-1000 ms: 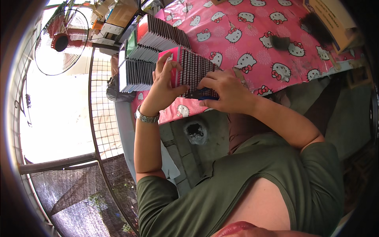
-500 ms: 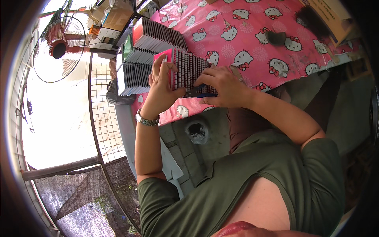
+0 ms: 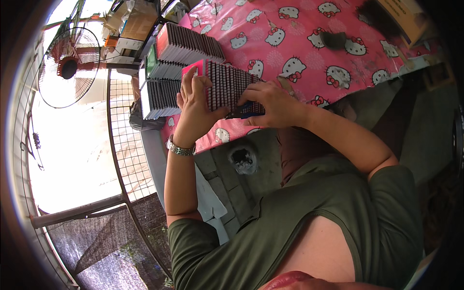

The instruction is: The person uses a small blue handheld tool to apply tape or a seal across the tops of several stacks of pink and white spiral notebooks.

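A row of wire-bound notebooks [image 3: 229,79] with a pink cover at its left end stands on the table, its dark spiral spines facing up. My left hand [image 3: 195,106] is closed over that left end, fingers curled at the pink cover and thumb stretched along the near edge. In my right hand [image 3: 280,104] is a pair of pliers [image 3: 235,114] with blue handles. Their dark jaws point left at the near ends of the spines, close to my left thumb. Whether the jaws grip a wire is too small to tell.
More notebooks stand beyond: a red-covered row [image 3: 191,43], a green-covered row [image 3: 157,67] and a white-edged row [image 3: 162,94]. A pink patterned cloth [image 3: 290,48] covers the table. A dark brush-like thing and a cardboard box [image 3: 403,19] lie far right. A fan [image 3: 67,67] stands left.
The view has shifted slightly. Both hands keep almost the same place on the notebooks, and the pliers' jaws have tilted a little at the near ends of the spines.
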The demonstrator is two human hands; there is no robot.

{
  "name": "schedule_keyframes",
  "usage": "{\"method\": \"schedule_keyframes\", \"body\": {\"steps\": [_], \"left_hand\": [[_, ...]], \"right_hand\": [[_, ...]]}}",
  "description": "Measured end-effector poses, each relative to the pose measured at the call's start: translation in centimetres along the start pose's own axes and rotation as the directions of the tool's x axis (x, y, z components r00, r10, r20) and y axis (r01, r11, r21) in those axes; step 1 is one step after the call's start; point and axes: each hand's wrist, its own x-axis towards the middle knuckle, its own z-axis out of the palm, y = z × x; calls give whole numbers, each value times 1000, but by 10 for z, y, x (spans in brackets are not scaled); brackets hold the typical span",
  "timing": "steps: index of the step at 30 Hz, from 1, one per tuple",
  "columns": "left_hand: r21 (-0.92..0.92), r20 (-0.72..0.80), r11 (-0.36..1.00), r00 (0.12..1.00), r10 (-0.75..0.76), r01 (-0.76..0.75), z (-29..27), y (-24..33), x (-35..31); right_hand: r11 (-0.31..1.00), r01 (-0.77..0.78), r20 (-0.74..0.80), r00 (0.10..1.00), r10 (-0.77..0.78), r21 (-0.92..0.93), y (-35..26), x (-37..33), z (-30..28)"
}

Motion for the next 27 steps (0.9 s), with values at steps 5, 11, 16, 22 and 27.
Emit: {"method": "schedule_keyframes", "body": {"steps": [5,11,16,22,27], "left_hand": [[-8,0,1000,1000,8,-8,2,-7,0],[58,-31,998,1000,2,0,8,-3,-3],[93,-36,995,999,-25,28,10,2,0],[117,-45,993,999,-17,22,13,-1,-3],[133,-70,991,998,3,7,14,3,-2]], "right_hand": [[964,-219,219,958,183,152,-1,5,-1],[909,-329,280,925,256,255,-2,0,1],[995,-79,98,993,73,65,8,-3,1],[776,-574,520,761,388,261,-5,11,-10],[998,-23,109,994,28,-52,14,-9,1]]}}
